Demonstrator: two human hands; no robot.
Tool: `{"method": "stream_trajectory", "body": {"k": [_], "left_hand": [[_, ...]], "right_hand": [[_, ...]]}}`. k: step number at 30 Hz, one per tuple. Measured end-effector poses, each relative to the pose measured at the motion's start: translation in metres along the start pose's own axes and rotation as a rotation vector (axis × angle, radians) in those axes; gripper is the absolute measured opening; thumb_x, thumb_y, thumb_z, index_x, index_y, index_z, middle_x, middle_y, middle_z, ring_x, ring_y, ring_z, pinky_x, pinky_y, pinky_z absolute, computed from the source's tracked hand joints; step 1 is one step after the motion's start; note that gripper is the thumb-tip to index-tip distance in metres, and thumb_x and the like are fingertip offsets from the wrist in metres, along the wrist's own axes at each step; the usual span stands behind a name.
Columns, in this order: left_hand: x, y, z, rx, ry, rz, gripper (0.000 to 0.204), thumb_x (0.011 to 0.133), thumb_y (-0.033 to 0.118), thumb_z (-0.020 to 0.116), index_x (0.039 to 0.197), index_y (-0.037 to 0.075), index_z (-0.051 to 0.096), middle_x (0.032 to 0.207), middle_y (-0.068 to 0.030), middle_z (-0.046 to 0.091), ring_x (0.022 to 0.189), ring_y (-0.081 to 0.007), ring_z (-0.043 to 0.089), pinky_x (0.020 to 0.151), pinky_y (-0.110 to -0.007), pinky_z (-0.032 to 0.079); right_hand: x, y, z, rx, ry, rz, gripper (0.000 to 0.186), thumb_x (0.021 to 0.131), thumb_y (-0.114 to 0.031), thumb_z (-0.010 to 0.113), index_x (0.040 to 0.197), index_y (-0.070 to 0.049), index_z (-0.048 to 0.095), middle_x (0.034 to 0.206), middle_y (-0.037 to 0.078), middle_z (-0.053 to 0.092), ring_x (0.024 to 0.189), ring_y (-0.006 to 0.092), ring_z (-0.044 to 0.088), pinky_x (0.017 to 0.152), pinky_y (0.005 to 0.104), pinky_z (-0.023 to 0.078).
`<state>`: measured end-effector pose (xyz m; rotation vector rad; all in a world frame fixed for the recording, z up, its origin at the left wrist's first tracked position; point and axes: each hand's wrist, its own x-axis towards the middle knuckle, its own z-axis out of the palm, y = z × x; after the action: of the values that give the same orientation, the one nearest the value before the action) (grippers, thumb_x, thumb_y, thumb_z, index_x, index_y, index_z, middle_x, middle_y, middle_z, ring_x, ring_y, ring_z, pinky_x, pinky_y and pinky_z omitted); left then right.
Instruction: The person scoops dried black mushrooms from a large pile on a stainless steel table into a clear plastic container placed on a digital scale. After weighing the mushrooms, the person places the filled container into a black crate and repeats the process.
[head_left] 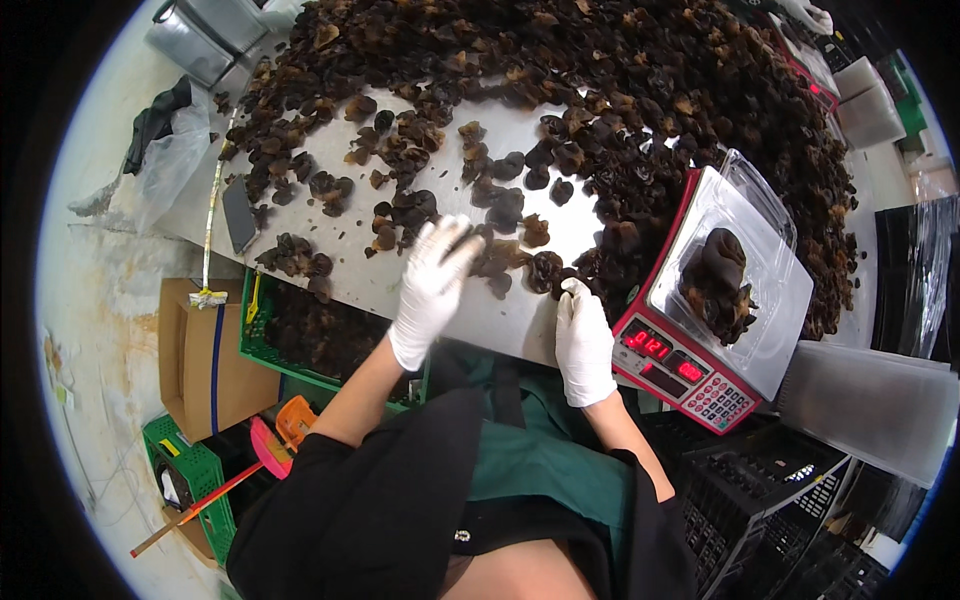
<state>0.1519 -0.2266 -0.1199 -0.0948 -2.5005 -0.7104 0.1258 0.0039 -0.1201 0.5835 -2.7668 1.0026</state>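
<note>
Dark mushrooms (pixel 560 60) covered much of the counter (pixel 490 325), upper centre of the frame. At centre, the left hand (pixel 428 290) held its grip apart; the right hand's (pixel 583 345) closure could not be determined. Light, flat-fingered contact likely suited loose mushrooms.

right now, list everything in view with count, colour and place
Fungus pieces: countless, dark brown, across table
Table: one, silver, centre
Nearer scale: one, red and silver, right
Farther scale: one, red, partly seen, upper right
Tray: one, clear, on nearer scale
Slab: one, dark grey, table's left edge
Crates: two, green, left
Baskets: several, black, lower right
Carton: one, brown, left
Cylinders: two, silver, upper left
Bag: one, clear, left
Containers: several, clear, far right
Sleeves: two, black, bottom
Left grip: one, white-gloved, over pieces
Right grip: one, white-gloved, near scale
</note>
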Motion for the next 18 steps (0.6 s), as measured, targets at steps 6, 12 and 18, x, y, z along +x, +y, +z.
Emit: {"method": "stream_trajectory", "body": {"k": [6,12,18], "left_hand": [[0.029,-0.02,-0.009,0.048,0.099,-0.092,0.031,0.09,-0.002,0.061,0.12,0.003,0.067,0.133,-0.0136,0.061,0.126,-0.0323,0.054,0.109,-0.041,0.041],[-0.007,-0.001,0.012,0.152,-0.073,0.033,0.033,0.084,0.013,0.072,0.117,0.009,0.069,0.132,-0.0116,0.061,0.126,-0.031,0.053,0.111,-0.046,0.035],[0.0,0.002,0.01,0.167,0.019,0.124,0.028,0.081,0.014,0.072,0.109,0.011,0.07,0.12,-0.0063,0.064,0.111,-0.0277,0.057,0.1,-0.044,0.04]], "right_hand": [[0.017,-0.011,0.0,-0.19,-0.196,-0.008,0.044,0.091,-0.019,0.065,0.129,-0.003,0.05,0.088,0.014,0.06,0.079,0.0306,0.062,0.069,0.0414,0.052],[0.018,0.002,0.029,-0.408,-0.26,-0.164,0.044,0.091,-0.017,0.06,0.129,0.002,0.05,0.08,0.011,0.059,0.073,0.0265,0.061,0.063,0.0381,0.051],[0.011,0.004,0.016,-0.161,-0.018,-0.215,0.021,0.091,-0.007,0.056,0.11,-0.003,0.06,0.071,0.01,0.057,0.063,0.026,0.059,0.058,0.0365,0.05]]}}
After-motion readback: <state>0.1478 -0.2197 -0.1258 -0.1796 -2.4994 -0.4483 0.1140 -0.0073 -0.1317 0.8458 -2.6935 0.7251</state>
